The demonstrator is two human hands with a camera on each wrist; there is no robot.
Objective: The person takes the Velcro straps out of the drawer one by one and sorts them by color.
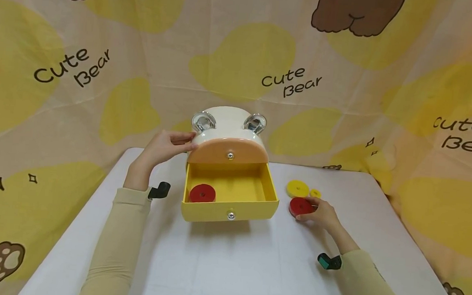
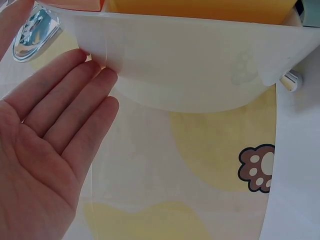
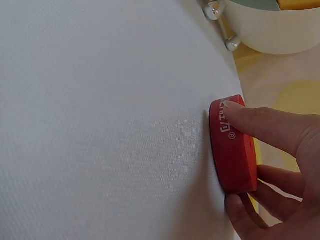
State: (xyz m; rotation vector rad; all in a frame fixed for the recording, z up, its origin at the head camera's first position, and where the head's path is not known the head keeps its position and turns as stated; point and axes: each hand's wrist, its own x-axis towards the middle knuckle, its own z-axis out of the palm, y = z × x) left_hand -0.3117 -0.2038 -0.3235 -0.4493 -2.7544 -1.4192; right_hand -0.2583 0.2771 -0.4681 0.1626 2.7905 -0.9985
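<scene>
A small white cabinet (image 1: 226,119) with silver ears stands on the table, its lower yellow drawer (image 1: 252,208) pulled out and a red disc (image 1: 202,193) lying inside at the left. My left hand (image 1: 163,149) touches the cabinet's upper left side; the left wrist view shows its fingers straight, tips against the white wall (image 2: 190,65). To the right of the drawer, my right hand (image 1: 322,214) pinches a second red disc (image 1: 300,207) between thumb and fingers. In the right wrist view this disc (image 3: 232,150), with white lettering on its rim, is low over or on the tabletop; I cannot tell which.
Behind the held disc lie a large yellow disc (image 1: 297,188) and a smaller yellow one (image 1: 315,193). The orange upper drawer (image 1: 215,151) is closed. A patterned cloth (image 1: 242,61) hangs behind and beside the white table (image 1: 227,270).
</scene>
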